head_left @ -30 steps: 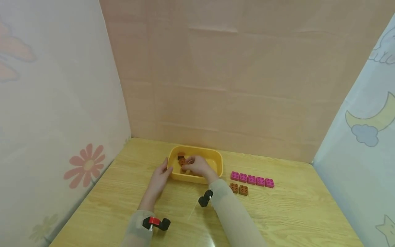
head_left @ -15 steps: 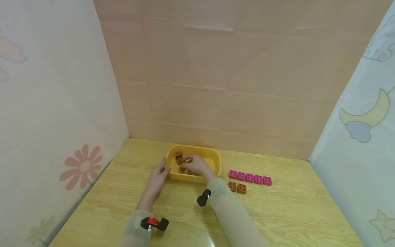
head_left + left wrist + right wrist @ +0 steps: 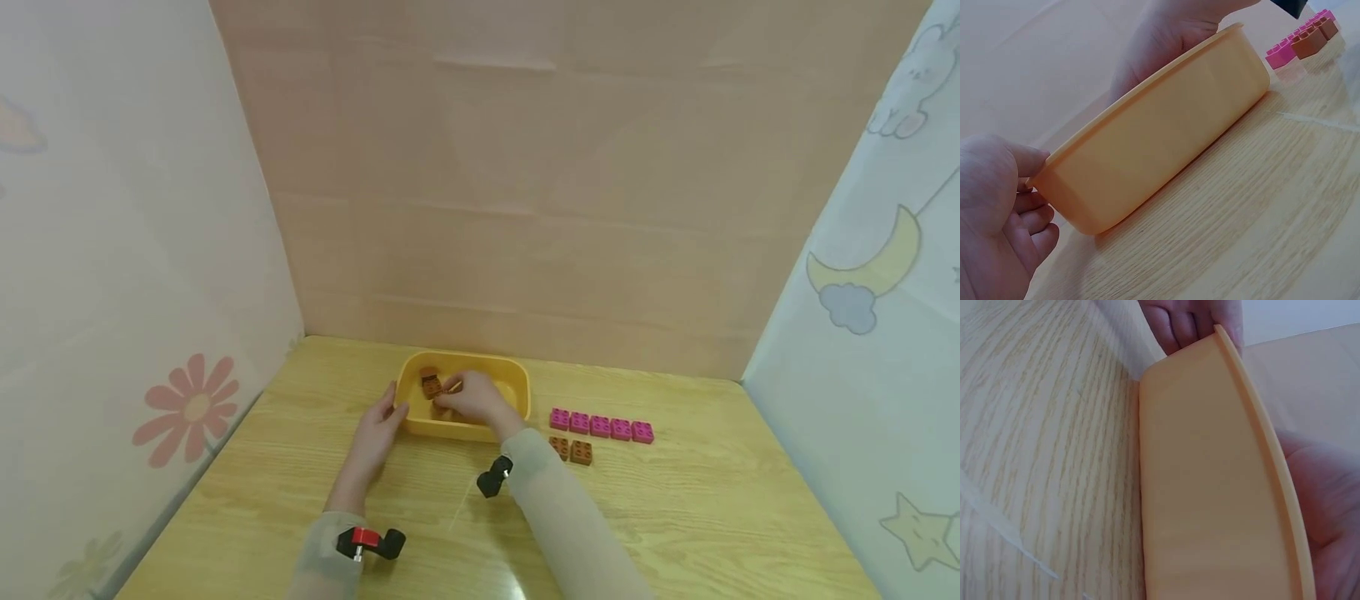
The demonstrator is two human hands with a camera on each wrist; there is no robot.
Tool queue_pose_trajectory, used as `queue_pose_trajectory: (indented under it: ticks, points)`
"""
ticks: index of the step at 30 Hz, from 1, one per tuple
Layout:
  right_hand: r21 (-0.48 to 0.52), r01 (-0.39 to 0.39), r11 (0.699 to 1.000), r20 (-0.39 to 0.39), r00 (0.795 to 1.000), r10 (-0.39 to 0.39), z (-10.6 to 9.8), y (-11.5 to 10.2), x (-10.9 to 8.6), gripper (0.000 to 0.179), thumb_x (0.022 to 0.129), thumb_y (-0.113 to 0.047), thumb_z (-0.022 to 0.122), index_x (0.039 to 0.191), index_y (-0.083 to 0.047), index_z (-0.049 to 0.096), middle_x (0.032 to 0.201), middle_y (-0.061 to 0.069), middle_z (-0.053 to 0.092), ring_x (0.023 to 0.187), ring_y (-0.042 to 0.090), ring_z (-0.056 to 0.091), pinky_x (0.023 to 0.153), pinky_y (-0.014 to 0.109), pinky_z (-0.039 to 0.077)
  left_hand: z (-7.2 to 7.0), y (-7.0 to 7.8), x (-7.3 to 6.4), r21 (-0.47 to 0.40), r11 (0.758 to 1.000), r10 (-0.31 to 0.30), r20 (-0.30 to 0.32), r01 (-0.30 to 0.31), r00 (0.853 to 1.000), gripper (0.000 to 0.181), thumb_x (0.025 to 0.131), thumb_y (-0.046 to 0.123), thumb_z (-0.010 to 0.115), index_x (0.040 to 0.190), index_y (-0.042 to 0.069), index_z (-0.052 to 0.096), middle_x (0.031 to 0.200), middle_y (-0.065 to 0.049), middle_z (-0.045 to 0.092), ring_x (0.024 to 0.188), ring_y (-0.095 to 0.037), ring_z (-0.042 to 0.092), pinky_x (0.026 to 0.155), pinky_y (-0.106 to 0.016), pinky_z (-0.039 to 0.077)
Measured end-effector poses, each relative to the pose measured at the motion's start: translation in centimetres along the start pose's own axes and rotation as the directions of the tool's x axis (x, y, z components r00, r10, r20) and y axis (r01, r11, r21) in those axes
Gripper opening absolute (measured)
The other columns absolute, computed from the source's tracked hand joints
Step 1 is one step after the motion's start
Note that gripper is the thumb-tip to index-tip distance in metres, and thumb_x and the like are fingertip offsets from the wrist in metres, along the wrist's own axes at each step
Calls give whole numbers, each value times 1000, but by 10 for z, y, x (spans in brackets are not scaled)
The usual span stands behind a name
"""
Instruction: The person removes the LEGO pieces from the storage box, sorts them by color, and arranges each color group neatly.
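In the head view, a yellow plastic bin point(image 3: 495, 364) stands on the table. My left hand point(image 3: 377, 433) grips its left end, thumb at the rim and fingers curled beneath it in the left wrist view. My right hand point(image 3: 480, 404) reaches over the near wall into the bin, with finger and thumb pinching a brown toy brick that is mostly hidden by the fingers. Another brown brick point(image 3: 431, 386) lies in the bin just beyond those fingertips. The near wall point(image 3: 1204, 469) hides the right fingertips in the right wrist view.
Right of the bin, several pink toy bricks point(image 3: 600, 426) form a row on the wooden table point(image 3: 675, 508). Two brown bricks point(image 3: 581, 452) sit side by side in front of that row, close to the right sleeve. Patterned cloth walls enclose the table.
The head view has swung slightly, so everything sits further left. Inside the bin, the right fingers have shifted a little relative to the brown bricks. The left hand keeps its grip.
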State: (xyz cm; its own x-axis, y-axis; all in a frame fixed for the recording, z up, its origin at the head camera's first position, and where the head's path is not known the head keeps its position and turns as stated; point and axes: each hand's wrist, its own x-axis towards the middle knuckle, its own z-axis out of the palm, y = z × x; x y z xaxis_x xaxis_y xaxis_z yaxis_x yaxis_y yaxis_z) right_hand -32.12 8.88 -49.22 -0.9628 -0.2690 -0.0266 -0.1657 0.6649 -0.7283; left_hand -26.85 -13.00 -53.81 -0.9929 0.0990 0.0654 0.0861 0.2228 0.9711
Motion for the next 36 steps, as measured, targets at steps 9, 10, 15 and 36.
queue_pose_trajectory:
  ticks: [9, 10, 15, 36]
  points:
    - [58, 41, 997, -20, 999, -40, -7, -2, -5, 37, 91, -22, 83, 121, -3, 73, 111, 7, 76, 103, 23, 71, 91, 41, 62, 0, 1, -1, -8, 1000, -9, 4, 9, 1000, 66, 115, 25, 51, 169, 0, 21, 176, -14, 17, 162, -34, 20, 131, -50, 20]
    - [66, 46, 997, -23, 999, -45, -8, -1, -5, 37, 92, -21, 83, 122, -3, 72, 112, 7, 76, 104, 23, 71, 92, 40, 61, 0, 1, -1, -7, 1000, -9, 3, 9, 1000, 66, 115, 25, 51, 169, 1, 21, 176, -14, 18, 161, -34, 20, 131, -50, 20]
    - [110, 98, 989, -50, 994, -93, -12, 2, -10, 34, 91, -14, 82, 122, -2, 73, 110, 8, 76, 103, 23, 71, 92, 40, 61, 0, 1, -1, -7, 1000, -9, 2, 9, 1000, 66, 115, 24, 51, 169, 1, 21, 176, -14, 19, 161, -34, 21, 131, -49, 21]
    - [253, 142, 957, -154, 982, -106, -46, 26, -60, 38, 97, -19, 81, 135, -14, 75, 127, 6, 75, 118, 27, 70, 98, 42, 62, 1, -5, 3, -25, 1000, -8, 13, 8, 1000, 64, 116, 24, 49, 168, 0, 22, 177, -12, 16, 163, -33, 16, 132, -49, 16]
